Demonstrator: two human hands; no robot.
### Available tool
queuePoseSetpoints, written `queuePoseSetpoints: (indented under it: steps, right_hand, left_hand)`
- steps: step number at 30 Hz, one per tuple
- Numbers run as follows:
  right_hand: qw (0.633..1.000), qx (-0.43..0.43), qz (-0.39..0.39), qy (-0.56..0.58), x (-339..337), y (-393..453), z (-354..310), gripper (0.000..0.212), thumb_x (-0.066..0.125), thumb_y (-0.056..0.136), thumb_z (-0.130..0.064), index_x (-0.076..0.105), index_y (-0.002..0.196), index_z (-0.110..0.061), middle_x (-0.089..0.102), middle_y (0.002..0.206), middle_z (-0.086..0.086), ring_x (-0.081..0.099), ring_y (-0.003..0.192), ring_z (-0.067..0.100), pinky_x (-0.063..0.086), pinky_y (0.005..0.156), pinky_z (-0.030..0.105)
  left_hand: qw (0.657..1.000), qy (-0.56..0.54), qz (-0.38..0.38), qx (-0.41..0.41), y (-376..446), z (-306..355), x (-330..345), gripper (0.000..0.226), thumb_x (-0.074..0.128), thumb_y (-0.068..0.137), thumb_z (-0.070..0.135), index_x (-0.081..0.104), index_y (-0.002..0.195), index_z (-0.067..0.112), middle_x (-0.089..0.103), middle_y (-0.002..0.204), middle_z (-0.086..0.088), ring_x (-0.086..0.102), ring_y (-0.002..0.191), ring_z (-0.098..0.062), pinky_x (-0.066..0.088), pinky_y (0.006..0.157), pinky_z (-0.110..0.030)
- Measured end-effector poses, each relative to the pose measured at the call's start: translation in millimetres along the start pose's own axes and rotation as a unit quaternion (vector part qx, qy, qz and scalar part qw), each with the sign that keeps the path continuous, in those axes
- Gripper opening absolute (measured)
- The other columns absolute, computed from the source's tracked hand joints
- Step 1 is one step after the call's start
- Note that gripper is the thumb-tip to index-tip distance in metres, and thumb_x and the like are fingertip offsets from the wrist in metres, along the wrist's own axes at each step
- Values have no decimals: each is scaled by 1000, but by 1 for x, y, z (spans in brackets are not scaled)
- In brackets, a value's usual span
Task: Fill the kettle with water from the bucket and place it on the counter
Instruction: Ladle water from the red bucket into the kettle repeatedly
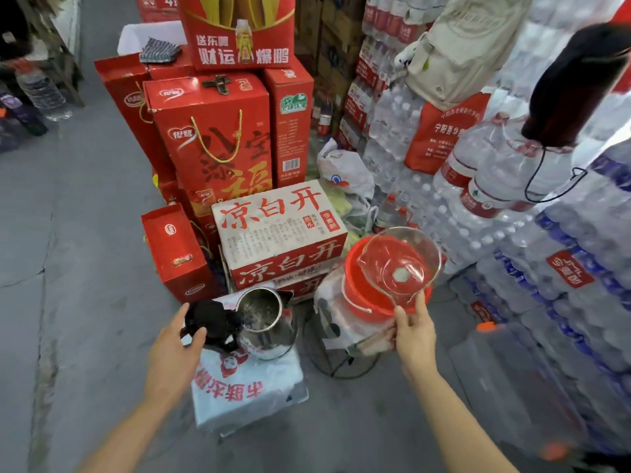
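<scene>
A steel kettle [264,327] with a black handle and its lid open stands on a white printed box [246,394] on the floor. My left hand [177,346] rests against the black handle, fingers curled around it. To the right, a red bucket [362,295] sits on a covered stand. My right hand [415,332] grips the edge of a clear glass lid [399,264], held tilted above the bucket's rim. Water inside the bucket is hidden by the lid.
Red gift boxes [211,141] and a white carton [280,227] are stacked right behind the kettle. Shrink-wrapped water bottle packs [546,268] wall the right side. A clear plastic container [505,380] lies bottom right. Grey concrete floor [68,268] spreads on the left.
</scene>
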State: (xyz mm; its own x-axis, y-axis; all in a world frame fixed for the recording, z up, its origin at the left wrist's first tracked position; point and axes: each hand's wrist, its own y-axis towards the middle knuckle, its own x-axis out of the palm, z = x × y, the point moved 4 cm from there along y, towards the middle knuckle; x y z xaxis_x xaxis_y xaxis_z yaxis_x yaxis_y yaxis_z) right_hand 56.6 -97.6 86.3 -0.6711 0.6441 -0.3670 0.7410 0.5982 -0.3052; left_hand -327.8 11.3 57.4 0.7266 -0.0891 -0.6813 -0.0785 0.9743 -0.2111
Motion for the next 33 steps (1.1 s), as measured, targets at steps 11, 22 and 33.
queuePoseSetpoints:
  steps: [11, 22, 33]
  right_hand:
    - [797, -104, -119, -583, -6, 124, 31, 83, 42, 90, -5, 3, 158, -32, 72, 107, 10, 68, 100, 31, 49, 78, 36]
    - [956, 108, -202, -183, 13, 169, 60, 62, 52, 93, -1, 39, 150, -23, 58, 53, 12, 49, 32, 18, 39, 31, 25]
    - [958, 135, -201, 151, -51, 111, 36, 77, 74, 84, -15, 37, 152, -22, 53, 56, 11, 39, 36, 16, 33, 35, 23]
  left_hand:
    - [992, -23, 104, -71, -11, 19, 21, 52, 52, 93, 6, 43, 143, 16, 60, 126, -27, 59, 95, -42, 43, 81, -48]
    - [984, -12, 132, -115, -11, 27, 26, 55, 56, 92, 12, 44, 144, 23, 59, 129, -24, 61, 102, -46, 46, 88, -54]
    - [988, -27, 111, -108, -9, 29, 26, 55, 59, 91, 11, 45, 143, 23, 60, 128, -23, 59, 109, -41, 47, 89, -51]
